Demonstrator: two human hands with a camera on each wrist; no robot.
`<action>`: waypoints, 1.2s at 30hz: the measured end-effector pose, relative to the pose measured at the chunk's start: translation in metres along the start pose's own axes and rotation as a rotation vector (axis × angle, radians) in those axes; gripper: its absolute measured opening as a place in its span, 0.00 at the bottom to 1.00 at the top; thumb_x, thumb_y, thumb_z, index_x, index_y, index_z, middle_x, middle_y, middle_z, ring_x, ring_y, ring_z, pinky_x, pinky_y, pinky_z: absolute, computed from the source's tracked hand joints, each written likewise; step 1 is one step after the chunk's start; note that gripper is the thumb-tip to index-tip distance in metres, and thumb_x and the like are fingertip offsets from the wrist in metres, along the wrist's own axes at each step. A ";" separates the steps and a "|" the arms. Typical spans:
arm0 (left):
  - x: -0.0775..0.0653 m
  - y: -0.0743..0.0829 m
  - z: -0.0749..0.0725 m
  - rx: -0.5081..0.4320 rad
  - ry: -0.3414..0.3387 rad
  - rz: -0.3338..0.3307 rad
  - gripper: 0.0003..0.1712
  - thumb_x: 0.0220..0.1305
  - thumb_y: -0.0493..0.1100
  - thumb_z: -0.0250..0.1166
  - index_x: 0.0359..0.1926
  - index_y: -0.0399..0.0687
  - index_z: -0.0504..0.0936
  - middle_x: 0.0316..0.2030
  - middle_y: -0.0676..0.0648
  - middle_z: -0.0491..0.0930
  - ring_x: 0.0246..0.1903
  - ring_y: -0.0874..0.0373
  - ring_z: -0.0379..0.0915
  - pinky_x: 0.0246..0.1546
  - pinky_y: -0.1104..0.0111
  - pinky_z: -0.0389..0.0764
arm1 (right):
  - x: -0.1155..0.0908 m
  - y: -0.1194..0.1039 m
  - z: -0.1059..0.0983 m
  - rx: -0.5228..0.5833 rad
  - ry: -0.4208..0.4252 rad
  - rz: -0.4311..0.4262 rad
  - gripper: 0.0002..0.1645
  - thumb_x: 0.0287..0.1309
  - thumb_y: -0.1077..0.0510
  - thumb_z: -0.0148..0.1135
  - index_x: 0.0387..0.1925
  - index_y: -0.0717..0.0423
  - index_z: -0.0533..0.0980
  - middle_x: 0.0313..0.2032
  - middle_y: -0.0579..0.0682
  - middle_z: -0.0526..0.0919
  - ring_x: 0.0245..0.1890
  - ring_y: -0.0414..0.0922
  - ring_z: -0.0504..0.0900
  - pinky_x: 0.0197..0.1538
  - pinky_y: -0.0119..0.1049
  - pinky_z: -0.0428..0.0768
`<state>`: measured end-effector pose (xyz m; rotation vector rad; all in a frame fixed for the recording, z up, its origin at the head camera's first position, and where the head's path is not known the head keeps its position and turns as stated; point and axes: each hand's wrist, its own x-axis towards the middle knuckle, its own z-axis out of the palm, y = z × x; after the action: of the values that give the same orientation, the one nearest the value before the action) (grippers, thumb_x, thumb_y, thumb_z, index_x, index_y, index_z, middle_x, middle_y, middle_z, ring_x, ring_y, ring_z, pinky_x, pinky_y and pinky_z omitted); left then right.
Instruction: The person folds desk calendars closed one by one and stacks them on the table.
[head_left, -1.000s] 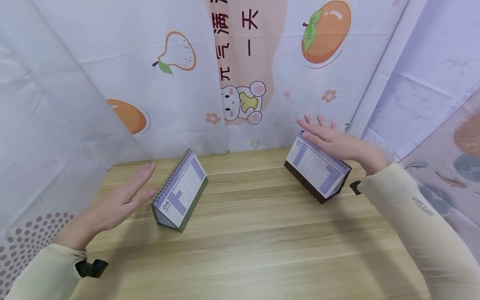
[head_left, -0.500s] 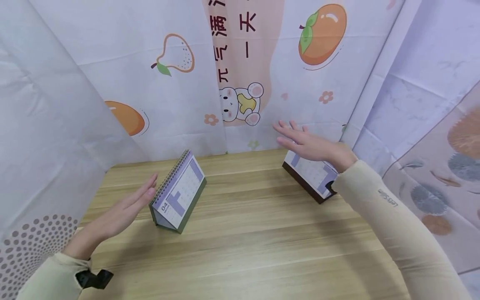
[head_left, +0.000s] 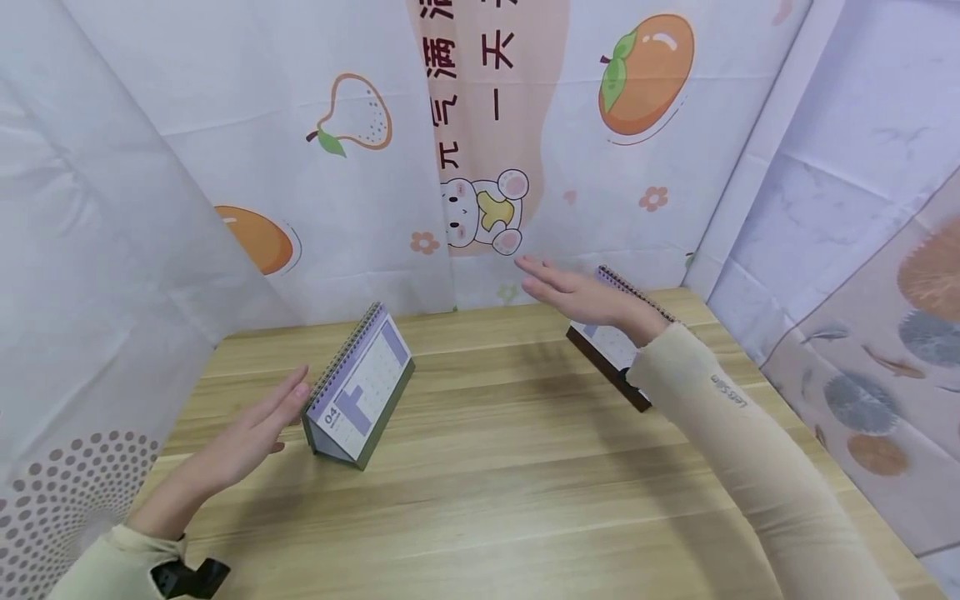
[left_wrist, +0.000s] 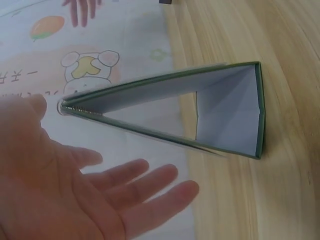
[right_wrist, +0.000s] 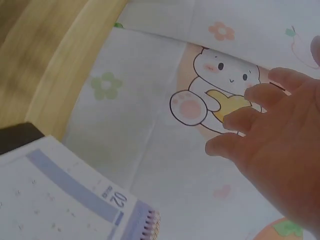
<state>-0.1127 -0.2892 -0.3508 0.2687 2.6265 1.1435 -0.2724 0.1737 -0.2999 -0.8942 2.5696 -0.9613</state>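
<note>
Two spiral-bound desk calendars stand tent-like on a wooden table. The green-based calendar (head_left: 363, 392), marked 04, is at the left; its hollow triangular side faces the left wrist camera. My left hand (head_left: 240, 437) is held beside its left end, fingers straight and holding nothing. In the left wrist view the fingers spread just below the calendar's spine. At the right stands the dark-brown-based calendar (right_wrist: 75, 195), marked 02. My right hand (head_left: 588, 297) hovers in front of its upper left part with fingers extended and empty, and my sleeve hides much of that calendar.
A white printed curtain (head_left: 360, 208) with fruit and a cartoon animal hangs along the table's back edge. More cloth hangs at the left and right sides. The wooden table top (head_left: 480, 467) spreads between and in front of the calendars.
My right hand has moved left and slightly down, from over the 02 calendar's top towards the middle. My left hand has dropped slightly. Both calendars stay in place.
</note>
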 end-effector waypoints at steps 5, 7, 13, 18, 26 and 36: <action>-0.005 0.002 0.002 -0.018 0.014 -0.071 0.42 0.81 0.63 0.34 0.81 0.42 0.38 0.75 0.25 0.47 0.62 0.21 0.64 0.47 0.39 0.81 | 0.014 -0.003 0.015 0.074 0.003 0.019 0.41 0.77 0.31 0.33 0.81 0.42 0.46 0.80 0.46 0.47 0.79 0.47 0.44 0.78 0.49 0.46; -0.007 0.003 0.001 -0.015 0.012 -0.098 0.43 0.81 0.64 0.33 0.81 0.41 0.41 0.74 0.24 0.49 0.61 0.22 0.66 0.46 0.40 0.82 | 0.023 -0.006 0.021 0.094 0.009 0.028 0.42 0.75 0.29 0.32 0.81 0.41 0.47 0.80 0.45 0.48 0.79 0.46 0.46 0.78 0.49 0.46; -0.007 0.007 -0.006 0.035 -0.009 -0.218 0.51 0.78 0.70 0.31 0.76 0.28 0.53 0.63 0.20 0.68 0.52 0.28 0.76 0.40 0.46 0.85 | 0.054 -0.023 0.042 0.187 -0.004 0.085 0.47 0.69 0.21 0.32 0.80 0.37 0.50 0.78 0.39 0.52 0.78 0.42 0.49 0.77 0.47 0.49; -0.005 0.010 -0.007 0.055 -0.014 -0.302 0.55 0.75 0.73 0.31 0.64 0.24 0.71 0.50 0.29 0.82 0.44 0.39 0.82 0.33 0.54 0.85 | 0.084 -0.051 0.065 0.252 -0.046 0.194 0.50 0.65 0.18 0.32 0.80 0.37 0.54 0.76 0.42 0.60 0.76 0.46 0.56 0.76 0.52 0.53; -0.003 0.013 -0.005 0.046 -0.044 -0.345 0.55 0.73 0.76 0.33 0.59 0.28 0.79 0.46 0.35 0.84 0.42 0.43 0.83 0.32 0.54 0.84 | 0.122 -0.088 0.097 0.182 -0.068 0.227 0.48 0.70 0.22 0.31 0.78 0.45 0.58 0.75 0.47 0.63 0.75 0.49 0.59 0.75 0.51 0.58; -0.003 0.017 -0.007 0.012 -0.069 -0.359 0.56 0.73 0.76 0.33 0.57 0.26 0.79 0.43 0.36 0.85 0.40 0.44 0.83 0.32 0.51 0.85 | 0.150 -0.111 0.125 -0.006 -0.080 0.161 0.49 0.72 0.25 0.35 0.72 0.56 0.68 0.70 0.55 0.70 0.70 0.52 0.69 0.69 0.46 0.69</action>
<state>-0.1110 -0.2836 -0.3327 -0.1552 2.4870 0.9775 -0.2848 -0.0490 -0.3231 -0.6994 2.5328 -0.8544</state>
